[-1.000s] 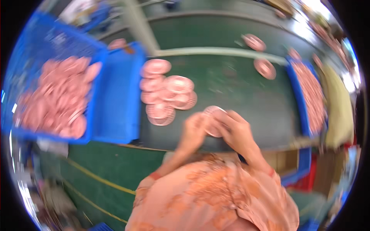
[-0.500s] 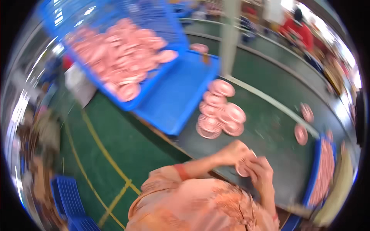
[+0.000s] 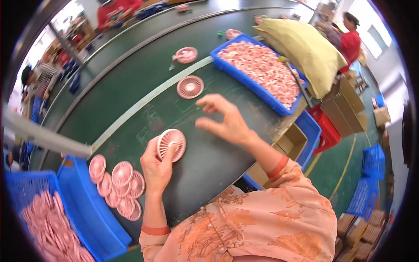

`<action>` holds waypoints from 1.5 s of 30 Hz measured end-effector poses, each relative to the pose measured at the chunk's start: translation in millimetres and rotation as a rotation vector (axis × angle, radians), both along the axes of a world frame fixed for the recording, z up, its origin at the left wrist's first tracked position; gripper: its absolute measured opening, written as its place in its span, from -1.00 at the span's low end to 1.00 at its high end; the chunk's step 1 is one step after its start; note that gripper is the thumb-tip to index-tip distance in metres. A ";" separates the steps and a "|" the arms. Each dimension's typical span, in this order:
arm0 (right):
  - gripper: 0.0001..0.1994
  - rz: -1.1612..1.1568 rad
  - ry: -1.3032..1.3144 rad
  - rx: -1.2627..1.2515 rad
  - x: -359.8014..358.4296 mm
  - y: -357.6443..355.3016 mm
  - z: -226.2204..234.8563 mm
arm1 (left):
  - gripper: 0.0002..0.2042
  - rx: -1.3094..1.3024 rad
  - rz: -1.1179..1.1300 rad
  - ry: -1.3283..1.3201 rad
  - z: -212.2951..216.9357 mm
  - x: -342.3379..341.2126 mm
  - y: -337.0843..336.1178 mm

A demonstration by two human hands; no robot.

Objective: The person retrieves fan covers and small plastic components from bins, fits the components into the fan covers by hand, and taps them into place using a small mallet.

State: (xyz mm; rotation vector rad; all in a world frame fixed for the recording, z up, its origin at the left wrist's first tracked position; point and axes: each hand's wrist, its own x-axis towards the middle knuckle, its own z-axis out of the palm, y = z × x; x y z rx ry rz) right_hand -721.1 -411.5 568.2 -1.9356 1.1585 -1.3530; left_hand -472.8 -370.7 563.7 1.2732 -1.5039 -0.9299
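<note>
My left hand (image 3: 156, 170) grips a pink round slotted plastic cover, like a small fan grille (image 3: 171, 144), with the thumb across its face. It is raised over the dark green table (image 3: 196, 172). To its right, my right hand (image 3: 229, 120) hovers with fingers apart and nothing in them, thumb toward the held cover. Just beyond these fingers lies a second pink slotted cover (image 3: 190, 87). Farther off is another pink round piece (image 3: 187, 55), partly on the pale strip. Several like covers (image 3: 122, 174) are grouped on the table to the left.
A blue tray (image 3: 244, 89) at the far right is filled with small pink parts, beside a yellowish sack (image 3: 301, 52). Nearer left stand a blue bin (image 3: 98, 218) and a blue crate (image 3: 32, 179) of pink covers. A metal post (image 3: 48, 137) rises at left. Co-workers sit beyond.
The view has swung to the right. My right hand has come off the cover and moved away from it, fingers spread. My left hand still holds the cover.
</note>
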 end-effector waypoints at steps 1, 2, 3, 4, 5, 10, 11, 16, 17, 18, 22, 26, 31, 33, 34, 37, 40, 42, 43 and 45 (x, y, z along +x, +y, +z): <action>-0.59 -0.111 0.024 -0.026 -14.1 -17.2 0.0 | -0.72 -0.070 0.045 -0.077 -0.9 -2.0 -7.4; -0.64 -0.238 0.052 -0.026 -32.6 -34.9 0.8 | -0.73 -0.119 0.057 -0.085 -4.4 -5.6 -16.4; -0.69 -0.356 0.077 -0.028 -52.7 -54.1 1.1 | -0.73 -0.124 0.039 -0.080 -8.2 -8.0 -26.3; -0.72 -0.480 0.157 -0.048 -74.2 -73.4 0.6 | -0.73 -0.144 0.088 -0.135 -11.3 -11.2 -38.1; -0.74 -0.587 0.233 -0.068 -91.6 -94.8 -1.5 | -0.73 -0.163 0.153 -0.195 -14.5 -11.4 -48.1; -0.79 -0.713 0.534 -0.050 -139.2 -168.1 -3.9 | -0.73 -0.304 0.184 -0.342 -27.7 -11.3 -85.1; -0.79 -0.701 0.534 -0.053 -142.2 -177.9 -5.9 | -0.73 -0.301 0.196 -0.343 -28.4 -10.8 -88.7; -0.79 -0.511 0.788 -0.051 -159.3 -210.8 -13.1 | -0.71 -0.436 0.239 -0.458 -31.3 -16.4 -104.3; -0.80 -0.518 0.805 -0.009 -155.7 -211.1 -5.8 | -0.71 -0.469 0.273 -0.508 -38.8 -13.4 -111.1; -0.80 -0.497 0.802 -0.017 -157.8 -210.2 -2.7 | -0.71 -0.490 0.261 -0.566 -42.0 -14.7 -117.2; -0.80 -0.468 0.790 0.008 -162.1 -207.2 -11.3 | -0.69 -0.492 0.226 -0.751 -58.8 -21.5 -134.1; -0.78 -0.574 0.750 -0.330 -176.8 -198.7 -27.0 | -0.60 -0.341 0.182 -0.881 -70.8 -28.6 -126.2; -0.70 -0.630 0.663 -0.222 -226.0 -169.9 -20.9 | -0.44 -0.381 0.129 -0.697 -33.3 -17.7 -64.3; -0.74 -0.592 0.395 0.094 -215.7 -149.5 -10.8 | -0.43 -0.333 0.213 -0.797 -20.7 10.3 -30.4; -0.74 -0.574 0.392 0.098 -210.6 -136.4 -15.0 | -0.41 -0.275 0.285 -0.843 -14.6 24.1 -16.6; -0.73 -0.253 -0.321 0.331 -181.4 -83.5 -17.4 | -0.25 -0.085 0.476 -1.094 -10.0 79.1 18.9; -0.69 -0.021 -0.621 0.524 -93.8 -16.3 -17.7 | -0.31 0.158 0.343 -1.032 -3.6 113.8 41.5; -0.68 0.078 -0.624 0.699 -38.3 19.4 -15.2 | -0.42 0.222 0.292 -0.885 1.3 120.7 46.0; -0.69 0.118 -0.647 0.790 -13.0 34.8 -13.4 | -0.47 0.203 0.288 -0.832 -2.5 127.6 47.8; -0.72 0.362 -0.851 0.905 19.1 55.6 -37.7 | -0.54 -0.005 0.440 -0.975 -25.5 135.9 54.1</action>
